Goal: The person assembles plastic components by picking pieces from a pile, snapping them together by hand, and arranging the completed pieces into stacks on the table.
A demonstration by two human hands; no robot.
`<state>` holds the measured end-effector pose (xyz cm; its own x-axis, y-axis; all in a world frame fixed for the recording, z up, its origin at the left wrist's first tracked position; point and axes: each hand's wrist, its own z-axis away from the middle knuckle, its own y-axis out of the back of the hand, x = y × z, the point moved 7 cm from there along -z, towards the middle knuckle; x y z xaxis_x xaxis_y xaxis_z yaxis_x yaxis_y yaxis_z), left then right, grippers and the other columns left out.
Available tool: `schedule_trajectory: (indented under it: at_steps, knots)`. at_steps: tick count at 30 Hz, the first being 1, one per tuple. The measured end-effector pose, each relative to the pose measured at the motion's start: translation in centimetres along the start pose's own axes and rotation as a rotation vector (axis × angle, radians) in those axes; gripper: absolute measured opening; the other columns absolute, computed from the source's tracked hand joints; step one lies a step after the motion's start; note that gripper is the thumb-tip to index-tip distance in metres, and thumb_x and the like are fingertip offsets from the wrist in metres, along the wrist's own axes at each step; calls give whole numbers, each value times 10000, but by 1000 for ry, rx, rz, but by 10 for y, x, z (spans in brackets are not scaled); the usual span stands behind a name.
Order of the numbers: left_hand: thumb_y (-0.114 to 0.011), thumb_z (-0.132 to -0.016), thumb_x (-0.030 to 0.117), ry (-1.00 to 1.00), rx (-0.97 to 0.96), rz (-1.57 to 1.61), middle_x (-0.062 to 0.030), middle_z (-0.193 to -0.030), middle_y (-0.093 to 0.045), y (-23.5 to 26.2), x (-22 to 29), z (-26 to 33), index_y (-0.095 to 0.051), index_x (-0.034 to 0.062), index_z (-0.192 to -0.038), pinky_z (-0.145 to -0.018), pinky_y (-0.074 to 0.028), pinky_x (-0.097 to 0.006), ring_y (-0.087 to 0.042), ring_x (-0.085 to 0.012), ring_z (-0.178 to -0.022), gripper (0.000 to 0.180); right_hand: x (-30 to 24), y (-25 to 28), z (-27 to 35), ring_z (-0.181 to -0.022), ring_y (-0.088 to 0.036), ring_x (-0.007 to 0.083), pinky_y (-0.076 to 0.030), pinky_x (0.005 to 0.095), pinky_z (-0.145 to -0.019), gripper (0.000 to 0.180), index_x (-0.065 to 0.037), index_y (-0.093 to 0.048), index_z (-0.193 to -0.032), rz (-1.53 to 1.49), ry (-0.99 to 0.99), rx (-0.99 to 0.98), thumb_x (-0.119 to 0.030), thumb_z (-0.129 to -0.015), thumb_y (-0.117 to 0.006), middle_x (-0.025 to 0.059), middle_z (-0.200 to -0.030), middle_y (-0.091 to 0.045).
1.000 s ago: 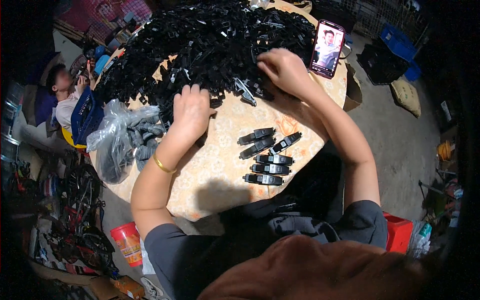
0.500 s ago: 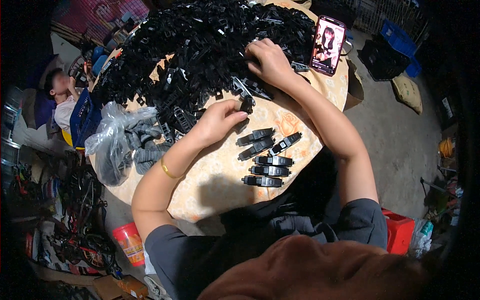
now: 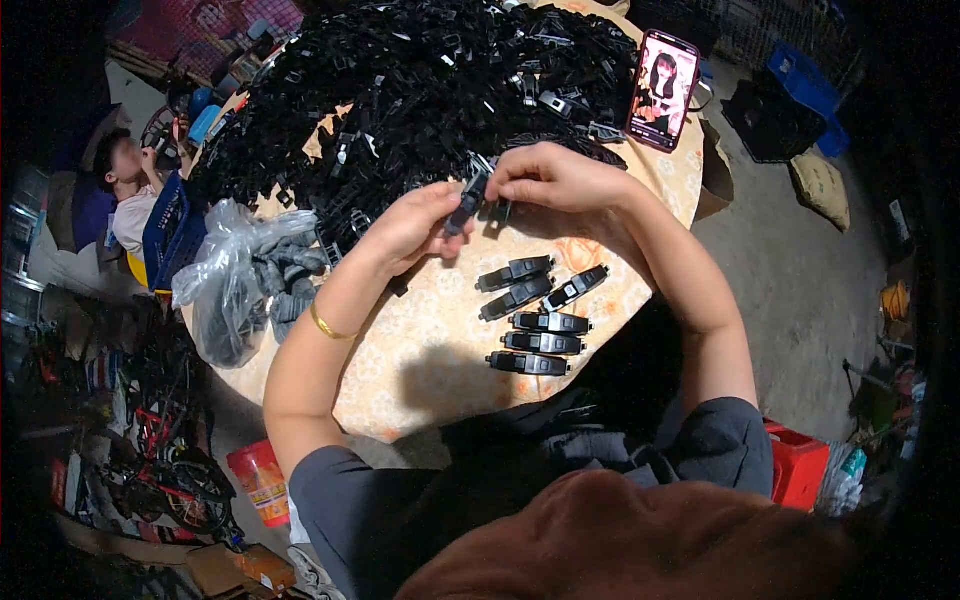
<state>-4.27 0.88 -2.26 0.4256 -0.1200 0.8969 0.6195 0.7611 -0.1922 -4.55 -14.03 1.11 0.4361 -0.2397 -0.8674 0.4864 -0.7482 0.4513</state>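
Over the near edge of a big heap of black plastic parts (image 3: 400,100), my two hands meet. My left hand (image 3: 405,228) grips a slim black plastic part (image 3: 466,205) between thumb and fingers, tilted upward. My right hand (image 3: 560,180) has its fingertips pinched together at that part's upper right; whatever they hold is too small and dark to make out. Nearer me on the patterned tablecloth (image 3: 430,300) lie several longer black plastic pieces, a stacked group (image 3: 540,343) and a few angled ones (image 3: 515,285).
A lit phone (image 3: 663,90) stands at the table's right edge. At left, a clear plastic bag (image 3: 225,290) sits beside grey bundled pieces (image 3: 290,270). Another person (image 3: 130,195) is beyond the left side, near a blue basket (image 3: 170,235). A red stool (image 3: 797,465) is at lower right.
My right hand has come back from the heap, toward me and left, to meet my left hand. The left hand has raised and turned its black part.
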Motion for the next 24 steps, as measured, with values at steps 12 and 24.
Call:
schedule_trajectory:
  at_steps: [12, 24]
  knots:
    - [-639, -875, 126, -175, 75, -516, -17, -715, -562, 8, 17, 8, -504, 20, -1023, -465, -412, -201, -500, -56, -537, 226, -17, -10, 7, -915, -605, 315, -493, 407, -755, 230, -69, -690, -947, 688, 42, -65, -115, -723, -713, 91, -964, -617]
    - [-750, -724, 113, -488, 364, -1226, -135, -817, -596, -20, 24, 25, -629, -30, -875, -706, -480, -351, -595, -264, -742, 241, -23, -7, 10, -906, -605, 307, -482, 397, -776, 267, -23, -705, -884, 576, 117, 11, -197, -686, -749, 142, -869, -648]
